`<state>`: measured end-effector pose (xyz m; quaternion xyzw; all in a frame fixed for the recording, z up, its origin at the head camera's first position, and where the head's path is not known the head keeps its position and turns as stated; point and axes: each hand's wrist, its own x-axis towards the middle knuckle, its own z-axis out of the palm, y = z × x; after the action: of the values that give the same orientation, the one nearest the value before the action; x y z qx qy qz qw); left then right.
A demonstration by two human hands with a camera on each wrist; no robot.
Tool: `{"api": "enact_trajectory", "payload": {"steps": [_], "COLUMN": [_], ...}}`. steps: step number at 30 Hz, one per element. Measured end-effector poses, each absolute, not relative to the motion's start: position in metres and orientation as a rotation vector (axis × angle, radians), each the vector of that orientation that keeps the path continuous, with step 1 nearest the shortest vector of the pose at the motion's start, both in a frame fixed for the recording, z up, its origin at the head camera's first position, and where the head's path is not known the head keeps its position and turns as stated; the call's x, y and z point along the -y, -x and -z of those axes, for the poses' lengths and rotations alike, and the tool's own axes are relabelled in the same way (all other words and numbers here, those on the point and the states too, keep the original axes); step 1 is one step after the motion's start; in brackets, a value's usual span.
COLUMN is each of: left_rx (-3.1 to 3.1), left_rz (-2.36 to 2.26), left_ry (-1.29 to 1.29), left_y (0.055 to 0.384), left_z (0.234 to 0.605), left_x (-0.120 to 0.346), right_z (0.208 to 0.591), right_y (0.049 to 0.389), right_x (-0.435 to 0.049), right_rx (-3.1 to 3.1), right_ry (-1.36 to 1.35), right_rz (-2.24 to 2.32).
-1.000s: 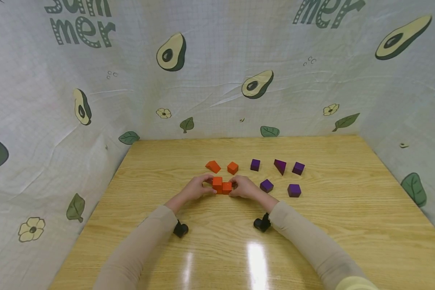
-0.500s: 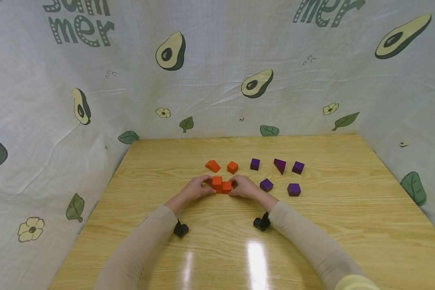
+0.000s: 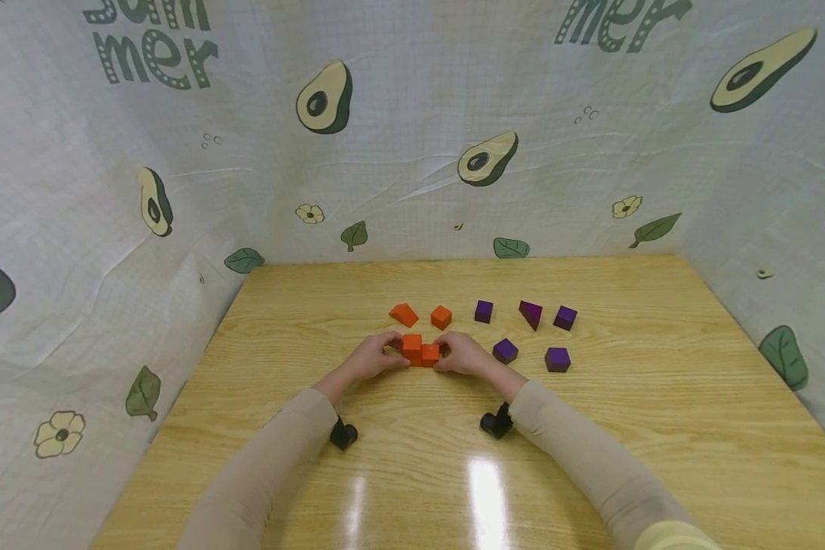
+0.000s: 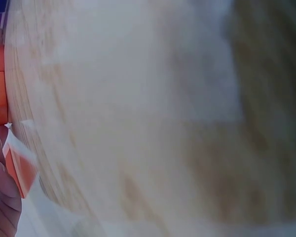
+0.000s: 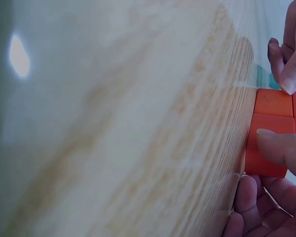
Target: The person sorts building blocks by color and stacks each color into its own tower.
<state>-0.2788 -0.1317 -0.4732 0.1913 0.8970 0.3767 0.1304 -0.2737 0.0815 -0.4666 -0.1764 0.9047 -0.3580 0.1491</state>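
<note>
On the middle of the counter [image 3: 412, 443], the left hand [image 3: 373, 356] is clamped on an orange stack [image 3: 412, 349], the right hand [image 3: 463, 354] on the lower orange block [image 3: 430, 354] touching it; uneven pressure could tip the stack, and careless withdrawal might knock the purple cube [image 3: 505, 351] near the right hand

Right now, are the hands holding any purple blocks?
No, the left hand and the right hand both grip orange blocks, and the purple blocks just sit on the table.
</note>
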Motion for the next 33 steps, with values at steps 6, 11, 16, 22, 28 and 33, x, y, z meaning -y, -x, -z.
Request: {"api": "enact_trajectory", "payload": {"steps": [6,11,16,22,28,33], "left_rx": [-2.6,-2.602,-2.586,-2.589,-2.585,-2.586], "left_rz": [-1.102,-1.1,-1.121,-1.107,-1.111,-1.119], "left_ry": [-0.542,-0.545,-0.551,-0.566,-0.555,-0.546], "left_y": [0.277,0.277,0.277,0.277,0.278,0.279], "left_z": [0.472,0.473,0.475,0.477,0.478,0.478], "left_x": [0.133,0.134,0.134,0.134,0.134,0.134], "right_z": [0.467,0.462,0.449,0.438,0.446,0.456], "right_y": [0.275,0.278,0.283,0.298,0.316,0.325], "right_x": [-0.082,-0.088,-0.095,-0.095,-0.091,-0.086], "right_rx": [-2.577,-2.525,-2.573,-2.753,-2.773,-2.765], "right_ry": [0.52,0.551,0.513,0.411,0.29,0.199], "right_rz": [1.033,0.977,0.94,1.021,1.016,1.028]}}
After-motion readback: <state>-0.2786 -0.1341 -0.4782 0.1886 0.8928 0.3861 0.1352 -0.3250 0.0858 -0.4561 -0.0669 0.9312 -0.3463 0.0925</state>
